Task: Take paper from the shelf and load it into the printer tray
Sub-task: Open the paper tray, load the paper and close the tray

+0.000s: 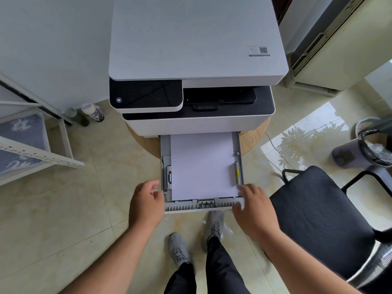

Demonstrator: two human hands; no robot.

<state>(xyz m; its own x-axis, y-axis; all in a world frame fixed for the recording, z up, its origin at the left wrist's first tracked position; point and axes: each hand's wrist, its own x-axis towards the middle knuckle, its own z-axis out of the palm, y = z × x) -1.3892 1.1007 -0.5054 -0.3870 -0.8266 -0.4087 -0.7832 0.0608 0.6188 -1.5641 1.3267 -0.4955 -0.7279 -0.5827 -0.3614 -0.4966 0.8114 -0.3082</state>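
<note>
A white printer [197, 45] stands on a round wooden stand. Its grey paper tray [186, 206] is pulled out toward me. A stack of white paper [201, 164] lies flat in the tray between the side guides. My left hand [146, 205] hovers at the tray's front left corner, fingers apart and curled, holding nothing. My right hand [253, 211] rests over the tray's front right corner, its fingers spread on the front edge and slightly blurred.
A white metal shelf [40, 153] with grey cloths stands at the left. Two bottles [93, 112] sit on the floor by the wall. A black mesh chair [322, 219] is close on the right, a bin [369, 143] beyond it. My feet [180, 249] stand below the tray.
</note>
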